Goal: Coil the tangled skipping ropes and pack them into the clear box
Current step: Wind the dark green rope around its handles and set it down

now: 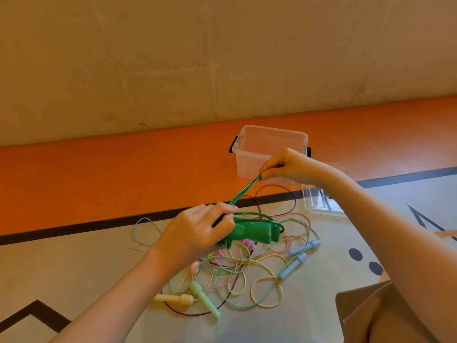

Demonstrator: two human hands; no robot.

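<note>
Hands: our left hand (197,231) is closed around the green handles (249,234) and gathered loops of the green rope (243,191); our right hand (286,165) pinches that rope's strands, raised and taut.
Remaining ropes: pastel tangle (237,271) lies loose on the floor (86,268) beneath our hands.
Clear box (249,154): open, behind the right hand.
Lid (319,206): just right of the box.

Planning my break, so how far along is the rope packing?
Early. The clear box looks empty, so nothing is packed. Left hand grips the green rope handles while right hand pulls its cord taut. The pastel ropes lie tangled on the floor.
</note>
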